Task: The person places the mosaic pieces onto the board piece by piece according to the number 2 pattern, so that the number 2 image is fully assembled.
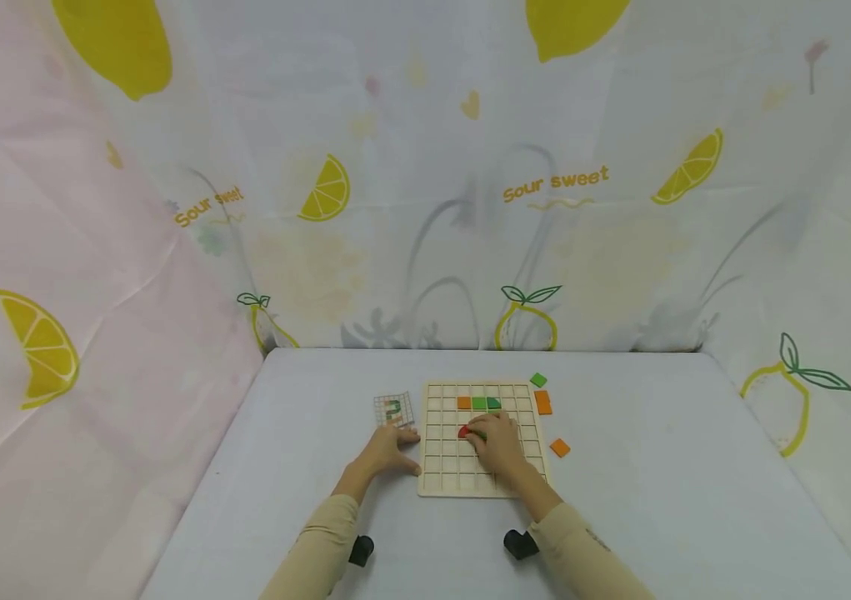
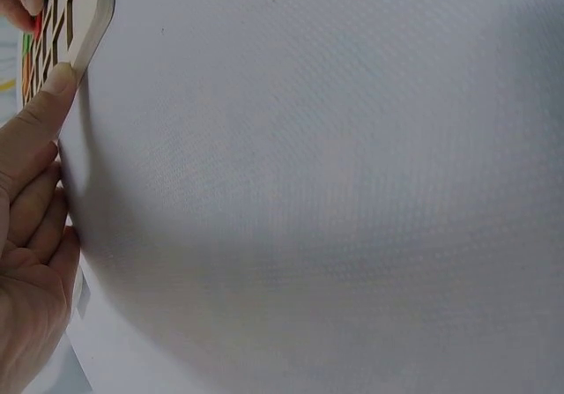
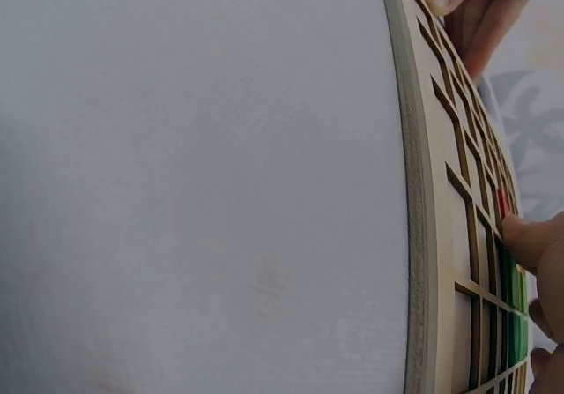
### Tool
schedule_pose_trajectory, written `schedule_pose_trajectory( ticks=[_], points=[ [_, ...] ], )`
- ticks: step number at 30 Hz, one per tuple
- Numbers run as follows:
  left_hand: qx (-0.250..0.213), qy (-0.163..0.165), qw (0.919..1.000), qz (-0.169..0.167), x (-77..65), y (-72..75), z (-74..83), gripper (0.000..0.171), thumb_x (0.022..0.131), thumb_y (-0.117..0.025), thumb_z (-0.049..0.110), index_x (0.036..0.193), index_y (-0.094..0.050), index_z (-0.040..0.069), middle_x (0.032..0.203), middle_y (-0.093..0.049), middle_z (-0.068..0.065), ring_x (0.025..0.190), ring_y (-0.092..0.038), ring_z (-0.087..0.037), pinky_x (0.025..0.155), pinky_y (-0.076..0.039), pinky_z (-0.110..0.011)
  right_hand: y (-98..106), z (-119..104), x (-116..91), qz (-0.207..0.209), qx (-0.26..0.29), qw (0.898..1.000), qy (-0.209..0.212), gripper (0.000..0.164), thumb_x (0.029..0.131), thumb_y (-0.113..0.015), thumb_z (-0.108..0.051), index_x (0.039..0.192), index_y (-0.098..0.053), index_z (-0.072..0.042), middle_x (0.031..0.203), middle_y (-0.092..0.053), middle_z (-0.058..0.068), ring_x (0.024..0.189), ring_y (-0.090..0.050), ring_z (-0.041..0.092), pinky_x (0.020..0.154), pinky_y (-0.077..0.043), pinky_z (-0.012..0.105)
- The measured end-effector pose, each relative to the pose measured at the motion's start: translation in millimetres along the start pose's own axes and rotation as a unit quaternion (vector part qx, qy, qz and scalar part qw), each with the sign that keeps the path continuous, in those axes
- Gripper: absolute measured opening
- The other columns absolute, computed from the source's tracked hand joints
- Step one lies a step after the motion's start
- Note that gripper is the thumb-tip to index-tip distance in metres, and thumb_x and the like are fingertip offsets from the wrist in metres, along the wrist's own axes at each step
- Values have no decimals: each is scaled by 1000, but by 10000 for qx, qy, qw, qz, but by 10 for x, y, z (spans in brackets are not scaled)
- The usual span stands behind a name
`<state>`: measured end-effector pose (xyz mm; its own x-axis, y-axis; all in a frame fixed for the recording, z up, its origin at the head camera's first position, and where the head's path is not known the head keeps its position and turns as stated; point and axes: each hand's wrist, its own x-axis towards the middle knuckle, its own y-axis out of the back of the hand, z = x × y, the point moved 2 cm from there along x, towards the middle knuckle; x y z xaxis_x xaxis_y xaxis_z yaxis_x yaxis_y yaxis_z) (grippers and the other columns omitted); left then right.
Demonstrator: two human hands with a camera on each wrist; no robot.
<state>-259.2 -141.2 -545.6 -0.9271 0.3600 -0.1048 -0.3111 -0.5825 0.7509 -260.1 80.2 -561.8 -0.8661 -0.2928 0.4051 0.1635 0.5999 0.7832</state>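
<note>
My left hand (image 1: 383,452) rests at the left edge of a wooden grid board (image 1: 440,483), its thumb (image 2: 60,78) touching the rim and the other fingers extended outside it. Over the middle of the board, my right hand (image 1: 498,442) has its thumb and fingertips at a small red piece (image 1: 463,432) with a rounded edge, pinching it low over the grid. A bit of green shows beneath those fingers, partly hidden. In an upper row sit an orange square (image 1: 464,402), a light green square (image 1: 479,403) and a dark green piece (image 1: 494,403) with a curved corner.
A pattern card (image 1: 393,410) with a coloured figure lies left of the board. To the right are a green square (image 1: 538,380), an orange piece (image 1: 543,402) and an orange square (image 1: 560,447). Lemon-printed cloth (image 1: 410,250) stands behind the white table (image 1: 658,500).
</note>
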Motion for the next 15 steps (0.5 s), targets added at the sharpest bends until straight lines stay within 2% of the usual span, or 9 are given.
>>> schedule_pose_trajectory(
  ticks=[7,15],
  points=[
    [65,-21,10000,10,2,2,14,58,60,-86,15,111,-65,-3,122,-61,-18,119,-54,-35,104,-40,-46,24,77,20,-506,-139,9981,321,20,87,-66,-15,105,-73,-11,108,-61,5,95,-45,28,69,-33,36],
    [140,-112,9998,63,6,-1,4,59,60,-86,16,111,-65,-3,121,-61,-19,119,-54,-34,104,-39,-46,29,135,18,-316,-101,9992,243,19,85,-68,-19,100,-73,-9,107,-62,9,93,-46,28,71,-40,41]
  ],
)
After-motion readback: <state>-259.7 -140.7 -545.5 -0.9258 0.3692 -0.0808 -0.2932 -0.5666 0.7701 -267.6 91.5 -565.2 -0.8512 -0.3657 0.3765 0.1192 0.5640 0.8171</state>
